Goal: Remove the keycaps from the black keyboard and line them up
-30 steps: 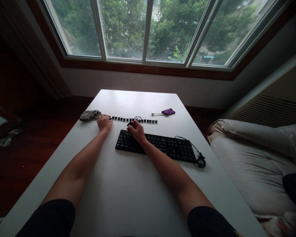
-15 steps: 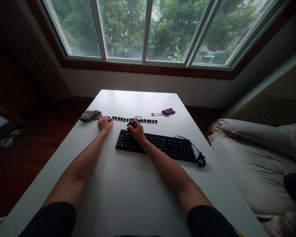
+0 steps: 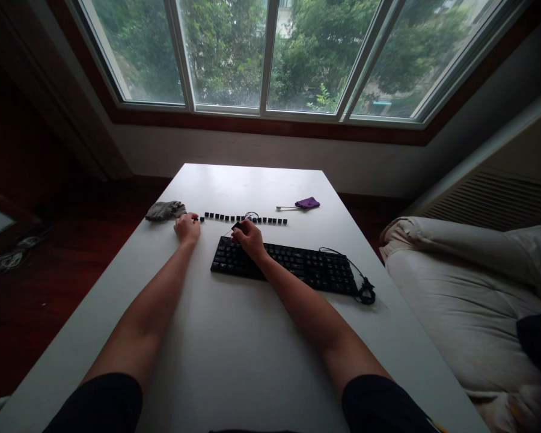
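A black keyboard (image 3: 306, 264) lies across the white table, its keys facing up. Above its upper left end, my right hand (image 3: 250, 239) is closed on a keycap puller (image 3: 237, 227) with a small black handle and thin wires pointing left and down. Beyond the keyboard runs a row of black keycaps (image 3: 228, 218). My left hand (image 3: 187, 229) rests on the table at the row's left end, fingers curled. One keycap (image 3: 202, 219) sits just right of its fingertips. A dark bit shows at the fingertips, too small to make out.
A crumpled grey cloth (image 3: 166, 210) lies left of my left hand. At the back right are a purple pouch (image 3: 307, 203) and a thin stick (image 3: 288, 208). A wire loop (image 3: 252, 214) stands behind the row. The keyboard's bundled cable (image 3: 366, 292) lies at its right end.
My left hand has shifted slightly left, and the keycap that was at its fingertips now shows beside them. My right hand has stayed in place with the puller.
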A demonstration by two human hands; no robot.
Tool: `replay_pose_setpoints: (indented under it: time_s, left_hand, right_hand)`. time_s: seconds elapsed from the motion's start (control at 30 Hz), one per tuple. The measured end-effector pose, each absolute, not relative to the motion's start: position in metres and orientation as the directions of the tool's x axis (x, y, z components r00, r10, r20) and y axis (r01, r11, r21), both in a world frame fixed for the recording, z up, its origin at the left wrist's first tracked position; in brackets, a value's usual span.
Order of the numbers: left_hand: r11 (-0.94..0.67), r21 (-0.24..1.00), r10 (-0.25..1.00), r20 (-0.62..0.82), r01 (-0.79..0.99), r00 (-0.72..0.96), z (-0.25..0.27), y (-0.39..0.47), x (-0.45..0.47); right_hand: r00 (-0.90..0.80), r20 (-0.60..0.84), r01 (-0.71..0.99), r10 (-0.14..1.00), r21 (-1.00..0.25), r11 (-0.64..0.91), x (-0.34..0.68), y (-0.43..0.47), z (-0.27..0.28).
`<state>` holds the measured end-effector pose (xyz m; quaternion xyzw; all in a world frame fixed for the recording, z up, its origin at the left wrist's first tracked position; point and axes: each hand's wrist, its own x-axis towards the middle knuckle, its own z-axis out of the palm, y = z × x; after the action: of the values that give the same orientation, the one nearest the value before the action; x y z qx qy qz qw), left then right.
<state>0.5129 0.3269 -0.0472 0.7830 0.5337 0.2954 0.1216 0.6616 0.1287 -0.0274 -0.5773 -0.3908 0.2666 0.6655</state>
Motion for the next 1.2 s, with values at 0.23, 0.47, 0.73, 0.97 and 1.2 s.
replay_pose_setpoints:
  time_s: [0.23,0.47,0.73,0.97,1.2]
  left_hand:
    - [-0.329,0.513,0.936,0.292,0.793,0.199,-0.044,0.330,0.518]
    - [-0.334,0.509,0.933,0.296,0.793,0.204,-0.046,0.331,0.519]
    - [-0.355,0.510,0.928,0.296,0.784,0.228,-0.047,0.329,0.517]
    - [-0.364,0.554,0.916,0.358,0.748,0.180,-0.049,0.328,0.516]
    - [-0.433,0.678,0.890,0.426,0.594,0.162,-0.053,0.299,0.508]
  right_hand:
    - [0.555,0.207,0.112,0.806,-0.978,0.174,0.662,0.128,-0.028]
    - [0.554,0.208,0.105,0.806,-0.978,0.181,0.662,0.128,-0.028]
    - [0.557,0.211,0.113,0.803,-0.978,0.178,0.661,0.126,-0.026]
    - [0.556,0.219,0.124,0.802,-0.976,0.180,0.662,0.128,-0.028]
    - [0.557,0.220,0.220,0.801,-0.969,0.113,0.670,0.130,-0.025]
